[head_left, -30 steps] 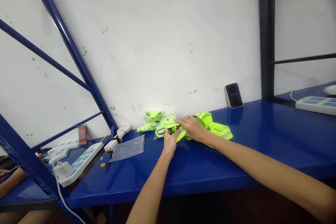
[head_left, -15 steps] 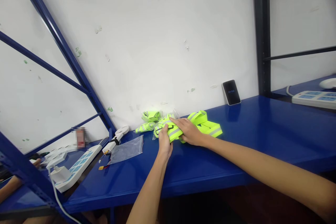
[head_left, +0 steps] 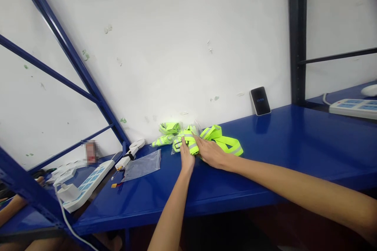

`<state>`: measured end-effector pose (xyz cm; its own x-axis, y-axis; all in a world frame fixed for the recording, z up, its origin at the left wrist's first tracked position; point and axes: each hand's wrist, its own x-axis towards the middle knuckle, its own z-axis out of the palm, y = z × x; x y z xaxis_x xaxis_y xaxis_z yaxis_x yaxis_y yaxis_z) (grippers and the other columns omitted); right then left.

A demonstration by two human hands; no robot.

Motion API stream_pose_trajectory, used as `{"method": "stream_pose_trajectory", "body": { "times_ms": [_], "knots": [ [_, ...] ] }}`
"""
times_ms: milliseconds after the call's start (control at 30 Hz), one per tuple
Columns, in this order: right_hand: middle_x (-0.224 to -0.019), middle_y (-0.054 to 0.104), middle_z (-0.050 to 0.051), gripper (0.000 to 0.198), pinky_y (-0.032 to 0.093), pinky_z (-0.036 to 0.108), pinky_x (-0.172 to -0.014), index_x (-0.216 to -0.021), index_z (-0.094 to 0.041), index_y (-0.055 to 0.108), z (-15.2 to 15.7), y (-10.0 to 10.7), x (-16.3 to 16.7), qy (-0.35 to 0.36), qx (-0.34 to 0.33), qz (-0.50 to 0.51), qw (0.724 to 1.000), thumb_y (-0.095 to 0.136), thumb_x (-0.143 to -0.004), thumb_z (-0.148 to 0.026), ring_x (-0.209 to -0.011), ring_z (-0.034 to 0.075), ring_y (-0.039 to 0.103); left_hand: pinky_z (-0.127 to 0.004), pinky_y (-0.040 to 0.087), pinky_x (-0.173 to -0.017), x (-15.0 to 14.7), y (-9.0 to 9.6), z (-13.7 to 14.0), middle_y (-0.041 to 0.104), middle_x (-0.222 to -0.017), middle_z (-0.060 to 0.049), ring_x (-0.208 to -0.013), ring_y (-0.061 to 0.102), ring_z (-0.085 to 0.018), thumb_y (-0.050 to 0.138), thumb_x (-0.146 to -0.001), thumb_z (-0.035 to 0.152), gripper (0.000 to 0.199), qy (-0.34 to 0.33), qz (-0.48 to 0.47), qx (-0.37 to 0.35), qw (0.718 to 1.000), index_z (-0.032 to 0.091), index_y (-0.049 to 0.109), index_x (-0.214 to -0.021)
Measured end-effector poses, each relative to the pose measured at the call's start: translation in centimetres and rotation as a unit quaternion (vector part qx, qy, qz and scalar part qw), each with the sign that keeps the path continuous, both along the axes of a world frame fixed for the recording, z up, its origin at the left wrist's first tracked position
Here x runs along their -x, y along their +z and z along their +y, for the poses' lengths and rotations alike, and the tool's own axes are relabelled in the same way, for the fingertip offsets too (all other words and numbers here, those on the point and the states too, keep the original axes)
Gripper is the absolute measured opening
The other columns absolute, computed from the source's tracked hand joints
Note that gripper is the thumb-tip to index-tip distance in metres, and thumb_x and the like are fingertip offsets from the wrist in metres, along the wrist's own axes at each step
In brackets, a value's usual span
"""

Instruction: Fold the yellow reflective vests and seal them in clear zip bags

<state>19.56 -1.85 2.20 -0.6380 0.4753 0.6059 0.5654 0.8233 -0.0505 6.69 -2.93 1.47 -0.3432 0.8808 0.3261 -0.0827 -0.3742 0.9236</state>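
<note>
A fluorescent yellow reflective strap [head_left: 234, 147] with a silver stripe lies partly folded on the blue table, its loose loops trailing to the right. My left hand [head_left: 187, 157] is closed around the folded, bunched end, beside a dark buckle. Close against it, my right hand [head_left: 212, 153] grips the same strap from the right, its fingertips on the folds. The fingers partly hide the strap between the hands. Just behind, more yellow reflective straps [head_left: 170, 127] in clear plastic rest against the wall.
Left of my hands lie a flat clear zip bag [head_left: 143, 166], a white handheld fan [head_left: 129, 156] and a small yellow connector [head_left: 114, 185]. A phone-like clock [head_left: 260, 101] leans on the wall. Blue frame posts [head_left: 63, 43] and a power strip [head_left: 90, 184] stand left; another person's arm [head_left: 13, 208] shows there.
My hands have drawn closer together on the strap. The loose loops on the right have shifted left, and less of the strap shows between my hands.
</note>
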Motion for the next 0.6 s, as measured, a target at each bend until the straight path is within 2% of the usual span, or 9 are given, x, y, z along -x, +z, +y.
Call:
{"method": "stream_pose_trajectory", "body": {
  "times_ms": [67, 167, 233, 300, 400, 500, 600],
  "knots": [
    [-0.141, 0.044, 0.022, 0.077, 0.055, 0.044, -0.077, -0.15, -0.01, 0.008, -0.1, 0.7, 0.4, -0.04, -0.038, -0.019, 0.998, 0.035, -0.079, 0.0, -0.111, 0.032, 0.058, -0.03, 0.047, -0.074, 0.2, 0.0, 0.2, 0.063, -0.076, -0.004, -0.075, 0.059, -0.018, 0.063, -0.078, 0.05, 0.032, 0.09, 0.053, -0.052, 0.993, 0.019, 0.065, -0.085],
    [-0.136, 0.049, 0.02, 0.066, 0.055, 0.042, -0.074, -0.149, -0.012, 0.017, -0.3, 1.7, 0.8, -0.091, -0.062, -0.032, 0.993, 0.029, -0.085, -0.001, -0.107, 0.031, 0.06, -0.032, 0.047, -0.079, 0.3, 0.3, 0.3, 0.066, -0.085, -0.006, -0.083, 0.06, -0.021, 0.059, -0.08, 0.051, 0.035, 0.158, 0.068, -0.1, 0.98, 0.018, 0.065, -0.088],
    [-0.134, 0.051, 0.019, 0.063, 0.055, 0.04, -0.074, -0.149, -0.014, 0.02, -0.4, 1.9, 0.9, -0.109, -0.075, -0.038, 0.991, 0.029, -0.087, -0.003, -0.105, 0.03, 0.061, -0.032, 0.048, -0.08, 0.2, 0.5, 0.3, 0.067, -0.089, -0.007, -0.085, 0.061, -0.02, 0.049, -0.084, 0.058, 0.045, 0.129, -0.005, -0.097, 0.987, 0.017, 0.065, -0.091],
    [-0.133, 0.052, 0.019, 0.062, 0.055, 0.04, -0.074, -0.149, -0.014, 0.022, -0.4, 1.5, 0.8, -0.118, -0.088, -0.044, 0.988, 0.03, -0.089, -0.004, -0.103, 0.03, 0.061, -0.032, 0.048, -0.084, -0.1, 0.5, 0.4, 0.068, -0.094, -0.008, -0.091, 0.063, -0.021, 0.045, -0.084, 0.061, 0.051, 0.058, -0.062, -0.079, 0.993, 0.015, 0.065, -0.095],
    [-0.127, 0.056, 0.02, 0.059, 0.053, 0.046, -0.077, -0.147, -0.012, 0.028, 0.0, 0.7, 0.4, -0.117, -0.086, -0.043, 0.988, 0.032, -0.089, -0.005, -0.103, 0.032, 0.06, -0.032, 0.046, -0.092, -0.5, 0.1, 0.2, 0.068, -0.105, -0.007, -0.103, 0.062, -0.022, 0.063, -0.078, 0.052, 0.046, -0.019, -0.033, -0.052, 0.998, 0.016, 0.063, -0.106],
    [-0.126, 0.058, 0.018, 0.064, 0.043, 0.054, -0.094, -0.144, -0.013, 0.036, 1.1, 0.3, -0.5, -0.056, -0.063, -0.016, 0.996, 0.042, -0.081, -0.001, -0.117, 0.032, 0.054, -0.031, 0.044, -0.096, -0.6, -0.3, -0.1, 0.067, -0.111, -0.007, -0.107, 0.061, -0.022, 0.073, -0.073, 0.041, 0.048, -0.018, 0.01, -0.044, 0.999, 0.018, 0.061, -0.113],
    [-0.132, 0.057, 0.012, 0.076, 0.024, 0.06, -0.108, -0.139, -0.021, 0.045, 2.3, 0.8, -1.9, 0.04, -0.011, 0.052, 0.998, 0.052, -0.067, 0.0, -0.132, 0.031, 0.042, -0.031, 0.046, -0.093, -0.5, -0.5, -0.2, 0.067, -0.115, -0.007, -0.106, 0.063, -0.022, 0.073, -0.074, 0.039, 0.047, -0.031, -0.041, -0.045, 0.998, 0.019, 0.059, -0.115]
  ]
}}
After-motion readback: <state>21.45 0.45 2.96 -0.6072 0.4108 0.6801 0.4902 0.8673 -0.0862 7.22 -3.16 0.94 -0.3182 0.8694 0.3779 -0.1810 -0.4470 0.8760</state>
